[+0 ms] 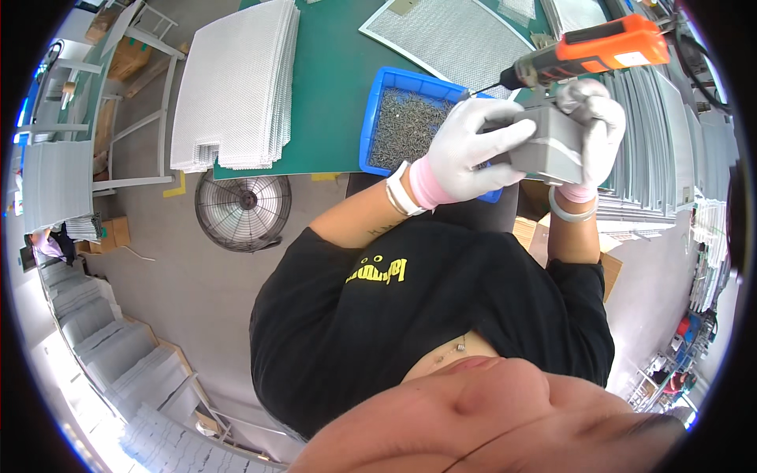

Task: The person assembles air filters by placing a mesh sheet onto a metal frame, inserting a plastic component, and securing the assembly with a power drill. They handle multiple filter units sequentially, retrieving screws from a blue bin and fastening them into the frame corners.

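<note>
Both of my hands wear white gloves with pink cuffs. Between them is a grey box-shaped piece (550,143) with a pale strip across its near side, raised at the table's front edge. My left hand (475,143) grips its left side with curled fingers. Along the right side and far corner my right hand (597,130) is wrapped round the same box. Just beyond the hands lies an orange and black power screwdriver (591,54), its thin bit pointing left over a blue tray (369,118). Many small screws (406,118) fill that tray, partly behind my left hand.
A stack of white mesh panels (236,83) lies left on the green table (335,47). A framed mesh panel (449,39) lies at the back. Grey slats (650,142) are stacked at right. A round floor fan (244,206) stands below the table edge, near metal racks (142,118).
</note>
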